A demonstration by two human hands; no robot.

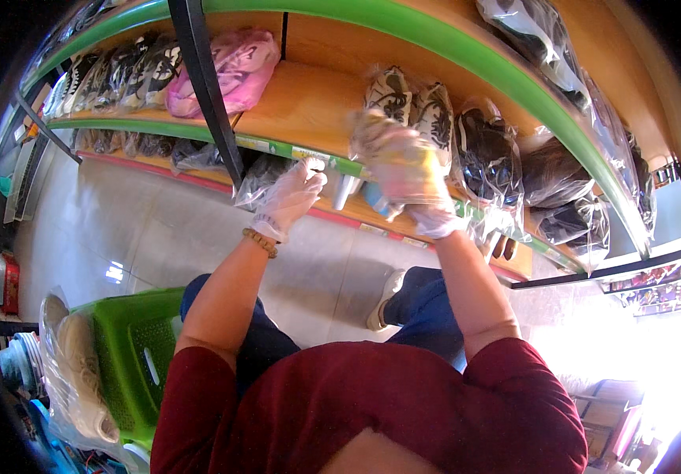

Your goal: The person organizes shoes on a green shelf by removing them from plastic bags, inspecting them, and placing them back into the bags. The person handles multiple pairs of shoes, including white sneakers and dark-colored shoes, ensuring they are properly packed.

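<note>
Both my hands wear thin clear plastic gloves. My right hand (411, 178), blurred, grips a crumpled multicoloured cloth (397, 157) at the front of the wooden shelf (299, 95). Just behind it stands a pair of white and black sneakers (434, 121) in clear plastic. My left hand (293, 192) is lifted in front of the green shelf edge, its fingers curled towards each other; nothing shows in them. Right of the cloth are dark shoes (485, 148) in clear bags. A pink bag with shoes (234, 71) lies left of the bare board, behind a black metal post (204, 83).
More bagged shoes (145, 71) line the shelf at the left, with others on the lower shelf (204, 175). A green plastic basket (127, 355) and bagged beige shoes (77, 373) are at my lower left. A curved green shelf edge (465, 41) spans above my hands.
</note>
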